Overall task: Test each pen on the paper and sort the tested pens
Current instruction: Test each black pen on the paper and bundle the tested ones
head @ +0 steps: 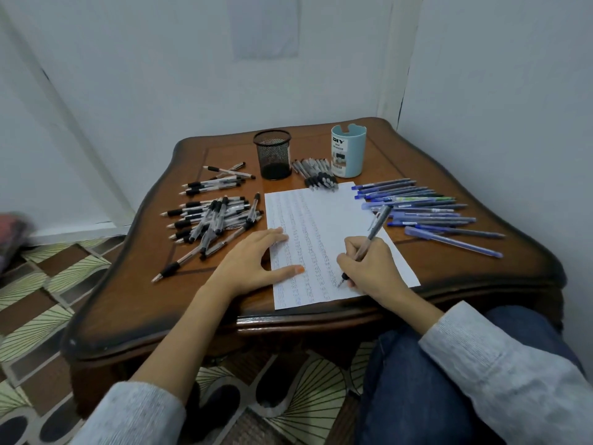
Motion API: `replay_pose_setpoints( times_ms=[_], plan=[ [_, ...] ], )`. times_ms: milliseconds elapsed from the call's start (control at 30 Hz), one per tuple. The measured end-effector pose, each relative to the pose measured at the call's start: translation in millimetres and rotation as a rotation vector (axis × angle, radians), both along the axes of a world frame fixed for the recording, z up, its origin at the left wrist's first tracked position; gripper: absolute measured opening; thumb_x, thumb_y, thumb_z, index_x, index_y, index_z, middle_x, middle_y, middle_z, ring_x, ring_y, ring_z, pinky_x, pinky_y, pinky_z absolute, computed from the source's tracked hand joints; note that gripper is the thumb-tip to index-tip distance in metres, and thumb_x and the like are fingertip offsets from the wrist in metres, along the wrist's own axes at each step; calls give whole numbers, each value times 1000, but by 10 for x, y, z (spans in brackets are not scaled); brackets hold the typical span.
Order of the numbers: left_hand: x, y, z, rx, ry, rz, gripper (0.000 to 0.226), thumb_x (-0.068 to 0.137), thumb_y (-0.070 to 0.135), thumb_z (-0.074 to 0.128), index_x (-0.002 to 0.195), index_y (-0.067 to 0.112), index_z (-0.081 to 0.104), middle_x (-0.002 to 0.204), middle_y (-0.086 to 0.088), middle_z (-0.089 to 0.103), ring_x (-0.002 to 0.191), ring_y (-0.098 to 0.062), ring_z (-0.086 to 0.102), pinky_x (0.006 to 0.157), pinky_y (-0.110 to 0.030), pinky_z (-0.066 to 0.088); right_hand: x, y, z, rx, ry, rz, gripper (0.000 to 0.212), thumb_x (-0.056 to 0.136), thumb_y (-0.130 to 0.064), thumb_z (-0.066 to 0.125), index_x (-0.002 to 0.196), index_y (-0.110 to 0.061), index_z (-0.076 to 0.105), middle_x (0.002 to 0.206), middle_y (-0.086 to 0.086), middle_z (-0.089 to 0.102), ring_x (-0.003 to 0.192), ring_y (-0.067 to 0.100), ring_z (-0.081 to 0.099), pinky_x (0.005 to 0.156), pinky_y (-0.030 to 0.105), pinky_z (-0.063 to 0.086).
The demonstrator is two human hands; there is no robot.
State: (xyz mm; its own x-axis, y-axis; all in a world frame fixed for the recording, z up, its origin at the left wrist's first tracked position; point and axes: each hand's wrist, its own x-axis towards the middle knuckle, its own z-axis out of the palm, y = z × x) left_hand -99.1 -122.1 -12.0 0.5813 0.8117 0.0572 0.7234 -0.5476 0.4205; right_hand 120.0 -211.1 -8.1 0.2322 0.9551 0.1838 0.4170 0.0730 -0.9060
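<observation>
Glossy reddish-brown wooden tabletop (134, 309), shading to near black along its rim. White sheet of paper (321, 213), lined with rows of faint blue and grey scribbles. Black wire-mesh cup (273, 154); pale blue plastic holder (348, 150) with a white label. Clear-barrelled pens with black grips (211, 220), blue pens (426, 210), a smoky grey translucent pen (369, 239) in the fingers (356, 248). Floor (38, 316) tiled in cream fan shapes with dark ribs, brown blocks and black ovals. Grey knit sleeves (500, 374), dark blue jeans (414, 396).

One wide-angle head view looks forward and steeply down from above the near edge of the table (128, 300). It is close enough that the sleeves (513, 364) and lap (417, 396) fill the bottom. The paper (321, 220) sits mid-frame, and the table's far edge meets the walls (192, 75) above.
</observation>
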Motion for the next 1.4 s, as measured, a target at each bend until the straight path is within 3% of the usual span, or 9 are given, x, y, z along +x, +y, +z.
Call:
replay_pose_setpoints(
  times_ms=[233, 367, 533, 733, 833, 933, 1200, 1300, 1400],
  plan=[
    [2, -1, -18, -18, -29, 15, 91, 65, 85, 50, 140, 33, 43, 151, 15, 33, 137, -4, 29, 110, -30, 25, -7, -29, -55, 62, 57, 16, 47, 80, 11, 56, 50, -13, 29, 47, -2, 27, 40, 21, 48, 39, 19, 37],
    [7, 0, -27, -22, -37, 21, 94, 62, 87, 47, 140, 34, 44, 151, 16, 33, 137, -5, 30, 110, -31, 25, 1, -8, -73, 60, 80, 24, 48, 81, 10, 57, 50, -14, 29, 42, -10, 28, 35, 12, 51, 39, 19, 37],
    [5, -2, -30, -14, -41, 22, 91, 64, 84, 50, 139, 33, 45, 151, 14, 34, 137, -5, 30, 111, -33, 26, -42, -10, -70, 98, 54, 24, 46, 79, 10, 58, 51, -13, 30, 46, -1, 29, 38, 16, 48, 42, 17, 35],
    [8, -3, -36, -23, -55, 24, 87, 66, 80, 55, 139, 33, 44, 151, 14, 34, 137, -5, 30, 112, -34, 27, -20, 16, -86, 80, 58, 46, 47, 78, 10, 59, 49, -14, 31, 41, -8, 29, 34, 9, 46, 42, 19, 35],
    [4, 1, -33, -22, -59, 27, 92, 63, 85, 50, 139, 34, 45, 150, 15, 35, 137, -4, 31, 112, -35, 28, -13, 10, -81, 109, 72, 24, 45, 77, 11, 58, 50, -12, 31, 46, 2, 29, 36, 14, 46, 44, 20, 35],
    [5, -2, -33, -24, -58, 25, 93, 62, 85, 49, 139, 33, 45, 150, 15, 35, 137, -5, 31, 112, -34, 28, -11, 17, -88, 117, 68, 37, 47, 77, 11, 58, 50, -15, 30, 46, 1, 28, 41, 20, 43, 47, 24, 35],
    [2, 2, -36, -24, -63, 23, 92, 62, 85, 49, 139, 33, 45, 150, 15, 35, 137, -4, 31, 112, -34, 28, -8, 23, -92, 128, 60, 42, 48, 77, 12, 58, 49, -15, 28, 45, -2, 27, 37, 15, 44, 44, 20, 32],
    [-1, 2, -37, -26, -67, 24, 93, 62, 86, 49, 138, 33, 45, 150, 15, 35, 137, -4, 31, 112, -34, 28, -8, 27, -93, 113, 68, 67, 50, 77, 13, 57, 48, -16, 28, 43, -8, 25, 33, 6, 41, 43, 18, 32],
    [-4, 1, -39, -21, -66, 23, 93, 63, 86, 49, 139, 33, 45, 150, 16, 35, 137, -4, 31, 111, -34, 29, 18, 7, -86, 120, 92, 26, 46, 77, 12, 57, 49, -13, 29, 45, -1, 27, 34, 6, 42, 43, 19, 31]
  ],
)
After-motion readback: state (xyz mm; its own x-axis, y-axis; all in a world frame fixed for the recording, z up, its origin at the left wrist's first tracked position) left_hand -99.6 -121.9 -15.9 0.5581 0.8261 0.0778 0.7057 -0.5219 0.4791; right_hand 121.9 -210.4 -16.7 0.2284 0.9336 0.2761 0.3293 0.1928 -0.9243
